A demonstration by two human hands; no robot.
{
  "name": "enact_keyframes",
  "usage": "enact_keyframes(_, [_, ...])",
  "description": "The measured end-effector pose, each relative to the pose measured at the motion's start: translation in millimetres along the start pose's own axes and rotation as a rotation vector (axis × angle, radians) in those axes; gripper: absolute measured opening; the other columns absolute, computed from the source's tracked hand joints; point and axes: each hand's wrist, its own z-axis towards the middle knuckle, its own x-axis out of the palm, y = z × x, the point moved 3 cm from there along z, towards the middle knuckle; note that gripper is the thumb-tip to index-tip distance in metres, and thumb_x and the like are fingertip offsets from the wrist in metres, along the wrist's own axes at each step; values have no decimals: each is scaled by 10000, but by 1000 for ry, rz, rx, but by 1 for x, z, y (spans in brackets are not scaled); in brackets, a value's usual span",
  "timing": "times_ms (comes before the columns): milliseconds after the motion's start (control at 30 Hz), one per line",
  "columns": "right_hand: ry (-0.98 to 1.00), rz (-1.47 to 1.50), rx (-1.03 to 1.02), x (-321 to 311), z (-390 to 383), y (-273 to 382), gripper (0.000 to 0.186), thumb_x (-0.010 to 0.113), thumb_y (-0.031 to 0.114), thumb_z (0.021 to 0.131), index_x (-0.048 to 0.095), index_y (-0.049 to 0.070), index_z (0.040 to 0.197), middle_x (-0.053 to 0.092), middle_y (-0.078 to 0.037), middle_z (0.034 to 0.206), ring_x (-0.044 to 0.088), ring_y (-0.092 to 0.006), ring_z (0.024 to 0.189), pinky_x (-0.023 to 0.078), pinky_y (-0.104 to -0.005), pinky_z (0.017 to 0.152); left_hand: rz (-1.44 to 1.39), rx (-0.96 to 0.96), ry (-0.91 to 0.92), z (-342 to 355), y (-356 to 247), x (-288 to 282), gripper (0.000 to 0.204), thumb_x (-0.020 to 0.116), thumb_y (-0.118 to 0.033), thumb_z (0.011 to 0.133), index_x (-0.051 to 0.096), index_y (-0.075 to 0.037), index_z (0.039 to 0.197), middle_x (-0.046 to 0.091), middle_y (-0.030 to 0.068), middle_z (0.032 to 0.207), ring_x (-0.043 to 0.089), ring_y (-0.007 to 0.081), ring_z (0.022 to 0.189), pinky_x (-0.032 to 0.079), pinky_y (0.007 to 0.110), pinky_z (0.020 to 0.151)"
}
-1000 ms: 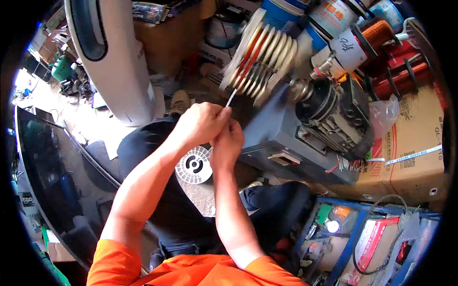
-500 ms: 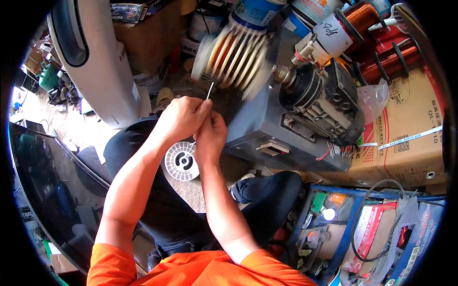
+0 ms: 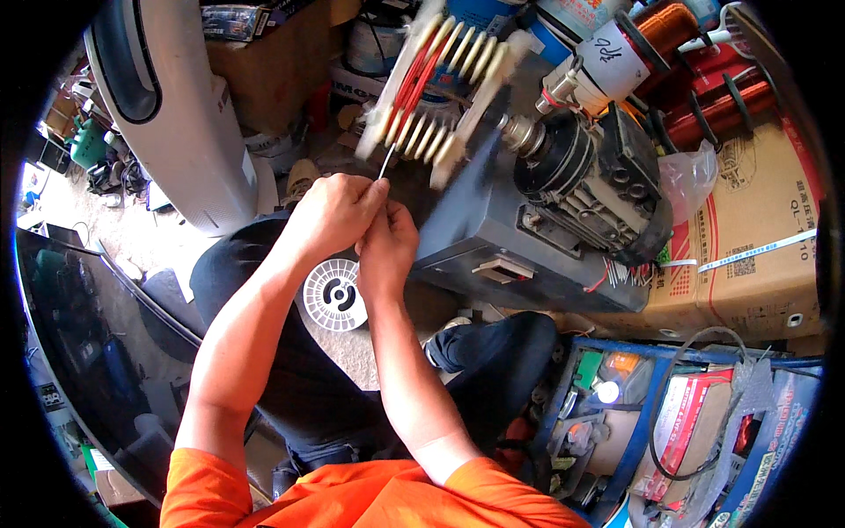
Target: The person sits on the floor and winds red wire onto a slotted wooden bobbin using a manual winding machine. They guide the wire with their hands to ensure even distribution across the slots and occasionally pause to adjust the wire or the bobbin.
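Observation:
My left hand (image 3: 327, 211) is closed, its fingers pinching a thin whitish strand (image 3: 385, 165), which could be a wire or a sleeve over one. Just behind it, my right hand (image 3: 390, 239) is closed too, touching the left; its fingertips are partly hidden, but it seems to grip the same strand lower down. The strand runs up to a winding former (image 3: 440, 92) with pale grooved bars, slightly blurred. Red wire (image 3: 412, 84) lies in its left grooves. A shaft joins the former to a dark electric motor (image 3: 590, 189) at its right.
A grey metal box (image 3: 502, 238) carries the motor. Copper wire spools (image 3: 669, 35) lie behind it on a cardboard box (image 3: 748, 255). Below my hands sits a white slotted disc (image 3: 334, 295). A blue crate (image 3: 647, 387) of parts is at lower right; a tall grey-white casing (image 3: 189, 132) stands left.
The winding former has turned, and its bars and red wire show at a different angle. Both hands stay in nearly the same place, still closed.

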Motion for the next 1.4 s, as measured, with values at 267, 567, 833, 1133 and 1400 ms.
enact_keyframes(267, [-10,2,-9,-1,0,-2,217,543,234,976,552,31,900,483,39,624,388,-14,499,261,-205,426,3,-12,8,-1,-3,-1,406,515,-348,945,668,17,851,632,233,721,661,353,697,498,408,654])
enact_keyframes(567, [-14,-25,-23,-2,2,-5,211,548,230,975,553,37,891,484,37,621,383,-15,488,259,-202,420,18,-18,12,0,-2,-1,406,514,-350,943,671,15,860,636,233,732,653,372,709,499,409,664])
enact_keyframes(833, [-14,-18,-21,-1,1,-3,210,550,227,974,553,35,889,479,39,610,382,-16,486,253,-205,422,-1,-10,4,0,-1,0,409,513,-349,944,670,19,852,635,235,731,653,371,704,496,413,659])
enact_keyframes(1133, [-15,-98,-31,-5,1,-6,213,543,229,973,562,24,918,498,32,647,397,-21,512,268,-210,437,7,-24,22,-1,-1,-1,407,514,-346,940,667,19,848,635,233,732,657,363,708,496,415,656])
enact_keyframes(1400, [15,-91,-27,-5,2,-7,208,536,226,972,560,20,974,525,25,709,420,-23,551,280,-202,452,-36,-17,-18,-2,-1,-2,377,520,-326,933,676,10,860,649,221,736,670,354,726,509,408,660])
